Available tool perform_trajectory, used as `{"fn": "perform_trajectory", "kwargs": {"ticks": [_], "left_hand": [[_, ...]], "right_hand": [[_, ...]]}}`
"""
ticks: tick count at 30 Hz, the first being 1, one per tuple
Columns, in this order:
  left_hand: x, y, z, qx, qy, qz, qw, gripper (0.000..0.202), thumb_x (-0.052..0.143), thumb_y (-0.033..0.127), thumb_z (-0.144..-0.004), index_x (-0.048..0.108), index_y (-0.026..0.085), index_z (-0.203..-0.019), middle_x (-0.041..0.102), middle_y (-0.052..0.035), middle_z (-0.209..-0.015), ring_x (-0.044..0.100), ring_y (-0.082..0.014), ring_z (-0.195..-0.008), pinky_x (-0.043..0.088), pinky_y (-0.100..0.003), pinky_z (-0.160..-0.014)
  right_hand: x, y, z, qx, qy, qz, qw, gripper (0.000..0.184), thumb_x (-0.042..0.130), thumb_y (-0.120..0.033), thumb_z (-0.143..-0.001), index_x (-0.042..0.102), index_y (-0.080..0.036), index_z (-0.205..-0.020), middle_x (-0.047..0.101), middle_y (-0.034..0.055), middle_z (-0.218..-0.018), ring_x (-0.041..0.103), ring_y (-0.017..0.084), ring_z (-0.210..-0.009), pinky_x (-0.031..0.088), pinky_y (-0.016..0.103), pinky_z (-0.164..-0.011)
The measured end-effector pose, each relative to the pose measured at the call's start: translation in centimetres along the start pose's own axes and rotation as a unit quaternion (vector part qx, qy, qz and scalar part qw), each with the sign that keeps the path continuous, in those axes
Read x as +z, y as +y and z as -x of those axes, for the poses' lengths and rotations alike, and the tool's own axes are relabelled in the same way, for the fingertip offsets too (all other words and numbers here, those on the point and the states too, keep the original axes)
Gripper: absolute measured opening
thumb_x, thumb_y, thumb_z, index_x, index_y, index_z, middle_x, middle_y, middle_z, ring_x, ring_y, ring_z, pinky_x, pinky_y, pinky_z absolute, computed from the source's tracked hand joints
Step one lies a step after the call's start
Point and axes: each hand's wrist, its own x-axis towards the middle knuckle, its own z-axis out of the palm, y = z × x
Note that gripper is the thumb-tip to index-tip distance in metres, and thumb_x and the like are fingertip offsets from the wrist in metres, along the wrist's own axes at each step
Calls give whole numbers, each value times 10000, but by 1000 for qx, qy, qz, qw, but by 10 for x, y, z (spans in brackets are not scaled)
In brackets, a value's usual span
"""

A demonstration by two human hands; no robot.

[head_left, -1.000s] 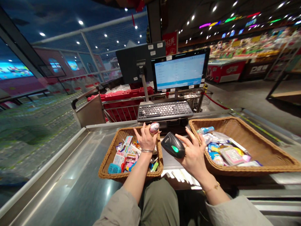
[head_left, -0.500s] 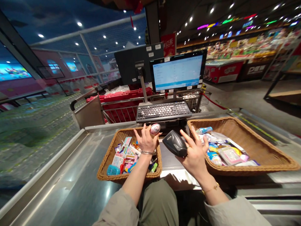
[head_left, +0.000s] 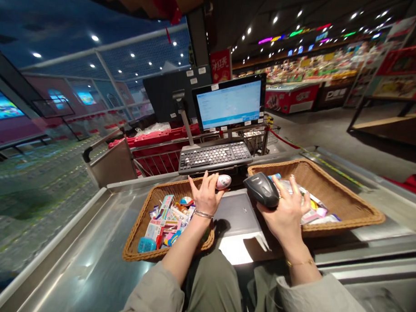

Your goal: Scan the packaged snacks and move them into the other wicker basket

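My left hand (head_left: pixel 206 195) is above the right rim of the left wicker basket (head_left: pixel 130 235), its fingers closed on a small egg-shaped item (head_left: pixel 223 182) in white and pink. A black handheld barcode scanner (head_left: pixel 261 189) is in my right hand (head_left: pixel 288 209), its head tilted toward the left. Most of the scanner's grip is hidden by the hand, and several fingers stick out straight. This hand is over the near left part of the right wicker basket (head_left: pixel 350 197), covering some of the packets in it. Small colourful packets (head_left: pixel 169 223) fill the left basket.
A keyboard (head_left: pixel 215 156) and a lit monitor (head_left: pixel 230 104) stand behind the baskets. Between the baskets lies a flat grey panel (head_left: pixel 236 211). Metal counter (head_left: pixel 88 265) extends to the left. Shopping carts with red crates (head_left: pixel 154 140) are beyond the counter.
The view has turned slightly right. My right hand has carried the scanner rightward over the right basket. My left hand has shifted right with the egg-shaped item, uncovering more packets in the left basket.
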Motion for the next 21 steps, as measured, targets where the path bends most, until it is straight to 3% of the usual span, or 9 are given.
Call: {"fn": "perform_trajectory", "kwargs": {"ticks": [9,17,21], "left_hand": [[11,47,-23,75,-52,37,995,510,711,319,-920,593,218,-1406,722,-116,-1238,559,-327,-1375,8,-722,-1245],[37,78,-36,167,-58,43,983,452,620,384,-985,585,272,-1422,723,-100,-1240,564,-316,-1372,46,-725,-1238],[58,97,-41,160,-57,20,985,448,500,356,-1046,512,323,-1493,673,-79,-1390,536,-285,-1403,119,-691,-1250]], "right_hand": [[-18,34,-9,133,25,-7,991,651,636,-525,-826,585,-196,-1385,647,141,-1392,354,337,-1500,120,649,-1211],[-26,52,-11,211,52,-13,976,607,647,-531,-789,649,-187,-1290,665,161,-1359,347,342,-1501,132,668,-1208],[-23,58,-9,230,56,-10,972,619,648,-555,-767,661,-192,-1269,668,167,-1352,365,333,-1492,134,648,-1213]]}}
